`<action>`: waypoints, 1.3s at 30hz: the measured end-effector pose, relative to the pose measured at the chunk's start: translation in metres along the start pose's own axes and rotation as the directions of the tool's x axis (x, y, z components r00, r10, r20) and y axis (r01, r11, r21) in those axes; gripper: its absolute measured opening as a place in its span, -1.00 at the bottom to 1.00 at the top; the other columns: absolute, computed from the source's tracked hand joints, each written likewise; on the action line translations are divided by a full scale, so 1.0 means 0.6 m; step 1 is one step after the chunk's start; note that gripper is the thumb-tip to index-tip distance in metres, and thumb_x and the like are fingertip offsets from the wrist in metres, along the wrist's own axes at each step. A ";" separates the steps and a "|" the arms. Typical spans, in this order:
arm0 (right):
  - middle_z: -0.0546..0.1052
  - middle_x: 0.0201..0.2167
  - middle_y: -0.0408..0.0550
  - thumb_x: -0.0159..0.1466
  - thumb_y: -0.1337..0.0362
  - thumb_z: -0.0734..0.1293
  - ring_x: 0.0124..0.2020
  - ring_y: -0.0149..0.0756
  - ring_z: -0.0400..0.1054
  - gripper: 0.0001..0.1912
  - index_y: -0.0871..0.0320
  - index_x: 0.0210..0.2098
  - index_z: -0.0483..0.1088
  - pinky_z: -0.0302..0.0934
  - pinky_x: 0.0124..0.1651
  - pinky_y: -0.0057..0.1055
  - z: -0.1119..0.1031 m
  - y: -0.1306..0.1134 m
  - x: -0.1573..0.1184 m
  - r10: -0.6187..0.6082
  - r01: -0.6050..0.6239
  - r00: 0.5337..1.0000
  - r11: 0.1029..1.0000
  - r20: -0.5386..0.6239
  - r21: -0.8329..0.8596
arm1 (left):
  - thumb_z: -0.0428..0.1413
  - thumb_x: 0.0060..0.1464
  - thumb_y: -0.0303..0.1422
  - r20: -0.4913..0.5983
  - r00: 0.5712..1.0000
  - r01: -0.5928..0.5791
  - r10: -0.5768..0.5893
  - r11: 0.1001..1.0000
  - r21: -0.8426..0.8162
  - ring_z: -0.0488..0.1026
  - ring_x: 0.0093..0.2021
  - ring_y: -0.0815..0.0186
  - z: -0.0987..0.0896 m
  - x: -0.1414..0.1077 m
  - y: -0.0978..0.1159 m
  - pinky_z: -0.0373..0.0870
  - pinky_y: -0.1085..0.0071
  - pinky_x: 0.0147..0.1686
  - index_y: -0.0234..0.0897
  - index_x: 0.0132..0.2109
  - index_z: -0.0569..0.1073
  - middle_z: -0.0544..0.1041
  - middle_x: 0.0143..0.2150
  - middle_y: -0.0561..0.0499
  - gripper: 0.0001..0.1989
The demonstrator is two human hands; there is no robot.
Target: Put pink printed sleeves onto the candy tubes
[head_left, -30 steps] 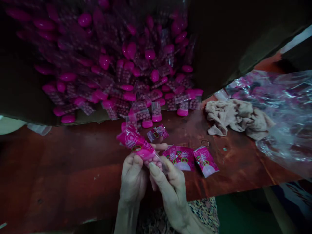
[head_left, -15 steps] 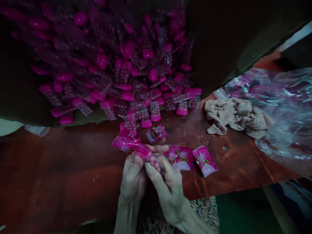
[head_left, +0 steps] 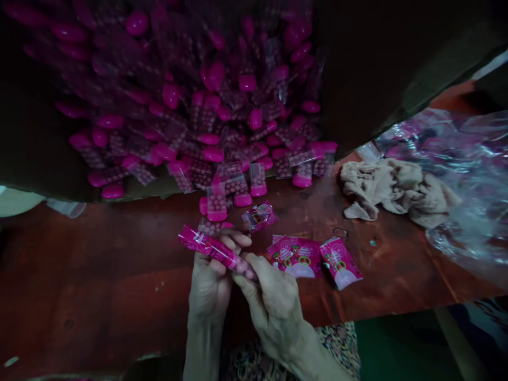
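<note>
Between my hands is a small clear candy container [head_left: 246,269] of pink balls, tilted, with a glossy pink printed sleeve [head_left: 208,246] around its upper-left part. My left hand [head_left: 212,288] grips the sleeve, thumb in front and other fingers reaching behind. Closed around the container's lower-right end, my right hand [head_left: 273,296] hides that end. Just beyond my fingers a shiny pink printed wrapper piece [head_left: 261,216] lies on the table. Flat pink printed sleeves [head_left: 299,256] lie right of my right hand, with another sleeve [head_left: 340,263] beside them.
A large dark open box [head_left: 377,69] stands ahead, and many pink-capped candy containers [head_left: 214,153] spill from it onto the reddish table [head_left: 99,286]. A crumpled beige cloth [head_left: 397,188] lies at right, beside a clear plastic bag [head_left: 472,201] with pink things. A pale round rim [head_left: 18,202] shows far left.
The sleeved container has turned, so the sleeve's wide flared end now looks narrow. My left fingers have opened out a little behind it. The whole view has shifted slightly.
</note>
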State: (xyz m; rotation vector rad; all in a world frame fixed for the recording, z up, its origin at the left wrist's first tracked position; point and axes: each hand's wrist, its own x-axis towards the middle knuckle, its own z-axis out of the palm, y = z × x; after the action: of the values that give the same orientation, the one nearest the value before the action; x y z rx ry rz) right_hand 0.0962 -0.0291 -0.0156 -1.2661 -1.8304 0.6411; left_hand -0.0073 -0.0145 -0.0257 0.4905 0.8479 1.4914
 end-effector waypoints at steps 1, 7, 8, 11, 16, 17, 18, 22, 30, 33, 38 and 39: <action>0.48 -0.48 -0.03 0.35 0.29 0.13 -0.53 -0.33 0.39 -0.80 0.27 -0.16 0.31 0.22 -0.50 -0.45 -0.004 -0.002 -0.001 0.039 -0.043 0.998 0.997 0.055 0.064 | 0.22 -0.10 -0.14 0.031 0.999 -0.011 0.011 1.000 0.003 0.41 -0.03 0.16 -0.003 0.000 0.001 0.25 0.20 0.07 -0.20 -0.32 0.53 0.53 -0.30 0.01 -0.76; 0.48 -0.46 -0.14 0.34 0.20 0.15 -0.48 -0.38 0.34 -0.76 0.13 -0.14 0.37 0.20 -0.42 -0.47 -0.032 -0.015 0.001 0.300 -0.402 0.880 0.883 0.368 0.243 | 0.22 -0.12 -0.12 0.118 0.993 0.029 -0.033 0.999 0.034 0.40 -0.01 0.13 -0.008 -0.005 0.005 0.32 0.23 0.00 -0.20 -0.30 0.54 0.55 -0.34 -0.03 -0.72; 0.48 -0.43 -0.14 0.33 0.18 0.15 -0.45 -0.37 0.34 -0.74 0.11 -0.08 0.36 0.22 -0.39 -0.46 -0.034 -0.017 0.002 0.337 -0.451 0.857 0.856 0.390 0.253 | 0.23 -0.14 -0.12 0.102 0.993 0.056 -0.061 0.997 0.044 0.42 -0.06 0.13 -0.006 -0.006 0.005 0.36 0.25 -0.05 -0.22 -0.30 0.55 0.55 -0.33 -0.04 -0.71; 0.45 -0.40 -0.15 0.33 0.15 0.16 -0.43 -0.39 0.30 -0.70 0.05 0.01 0.32 0.22 -0.36 -0.47 -0.032 -0.020 0.003 0.440 -0.570 0.807 0.754 0.394 0.326 | 0.26 -0.15 -0.19 0.027 0.983 0.183 -0.184 0.982 0.053 0.50 -0.29 0.21 0.009 -0.009 0.009 0.45 0.33 -0.25 -0.28 -0.35 0.56 0.58 -0.35 -0.07 -0.74; 0.28 -0.52 -0.22 0.32 0.14 0.18 -0.54 -0.46 0.14 -0.75 0.12 -0.10 0.33 0.07 -0.54 -0.54 -0.020 -0.018 0.002 0.506 -0.627 0.779 0.637 0.369 0.449 | 0.26 -0.13 -0.32 -0.205 0.942 0.277 -0.266 0.960 0.026 0.45 -0.52 0.41 0.036 -0.021 0.016 0.42 0.51 -0.44 -0.34 -0.38 0.55 0.60 -0.36 -0.08 -0.83; 0.25 -0.54 -0.24 0.31 0.14 0.19 -0.55 -0.47 0.11 -0.78 0.13 -0.17 0.33 0.04 -0.54 -0.54 -0.020 -0.017 0.002 0.501 -0.629 0.777 0.604 0.380 0.489 | 0.26 -0.13 -0.33 -0.238 0.937 0.271 -0.257 0.962 0.025 0.47 -0.49 0.39 0.039 -0.023 0.017 0.43 0.49 -0.42 -0.33 -0.37 0.55 0.61 -0.36 -0.08 -0.84; 0.22 -0.56 -0.26 0.31 0.13 0.19 -0.57 -0.49 0.07 -0.80 0.13 -0.24 0.31 0.02 -0.54 -0.55 -0.019 -0.017 0.002 0.495 -0.635 0.771 0.559 0.401 0.533 | 0.26 -0.12 -0.33 -0.265 0.932 0.261 -0.246 0.965 0.022 0.49 -0.46 0.35 0.041 -0.025 0.019 0.44 0.46 -0.39 -0.33 -0.35 0.55 0.61 -0.35 -0.09 -0.84; 0.12 -0.64 -0.32 0.32 0.11 0.18 -0.63 -0.52 -0.05 -0.71 0.12 -0.47 0.17 -0.07 -0.58 -0.56 -0.015 -0.019 0.003 0.495 -0.676 0.722 0.356 0.484 0.645 | 0.23 -0.09 -0.28 -0.352 0.912 0.218 -0.209 0.976 -0.015 0.54 -0.35 0.24 0.051 -0.029 0.020 0.46 0.35 -0.29 -0.32 -0.32 0.54 0.62 -0.31 -0.13 -0.80; 0.24 -0.61 -0.24 0.23 0.08 0.26 -0.60 -0.46 0.08 -0.75 0.15 -0.37 0.31 0.03 -0.58 -0.53 0.000 -0.030 -0.009 0.677 -0.643 0.704 0.481 0.214 0.596 | 0.14 0.02 -0.23 -0.321 0.885 0.347 -0.339 0.937 -0.033 0.54 -0.39 0.29 0.062 -0.039 0.005 0.42 0.51 -0.51 -0.31 -0.23 0.52 0.62 -0.32 -0.14 -0.76; 0.17 -0.68 -0.31 0.24 0.07 0.26 -0.67 -0.53 -0.02 -0.73 0.14 -0.42 0.29 -0.06 -0.64 -0.58 0.002 -0.021 -0.008 0.618 -0.631 0.706 0.329 0.345 0.703 | 0.16 0.00 -0.23 -0.299 0.899 0.329 -0.322 0.944 -0.027 0.53 -0.40 0.29 0.054 -0.038 0.007 0.43 0.50 -0.51 -0.31 -0.26 0.53 0.61 -0.34 -0.13 -0.77; 0.11 -0.76 -0.36 0.25 0.04 0.24 -0.75 -0.58 -0.16 -0.71 0.15 -0.40 0.28 -0.25 -0.71 -0.62 0.002 -0.012 0.001 0.489 -0.663 0.646 -0.022 0.586 0.748 | 0.19 -0.03 -0.32 -0.355 0.914 0.228 -0.196 0.972 0.052 0.54 -0.37 0.29 0.049 -0.033 0.013 0.47 0.46 -0.38 -0.28 -0.33 0.54 0.61 -0.34 -0.06 -0.88; 0.11 -0.75 -0.36 0.26 0.05 0.24 -0.75 -0.58 -0.17 -0.71 0.15 -0.41 0.28 -0.25 -0.71 -0.61 0.002 -0.012 0.001 0.484 -0.667 0.643 -0.028 0.594 0.745 | 0.19 -0.03 -0.34 -0.359 0.915 0.222 -0.184 0.973 0.069 0.53 -0.37 0.30 0.050 -0.034 0.014 0.47 0.45 -0.36 -0.27 -0.34 0.54 0.61 -0.33 -0.05 -0.89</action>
State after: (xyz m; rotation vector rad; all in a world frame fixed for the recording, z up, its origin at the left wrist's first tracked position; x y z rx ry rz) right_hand 0.0911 -0.0311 -0.0104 -0.9914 -0.4449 2.0267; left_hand 0.0120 -0.0274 0.0032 0.2059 1.2277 1.3627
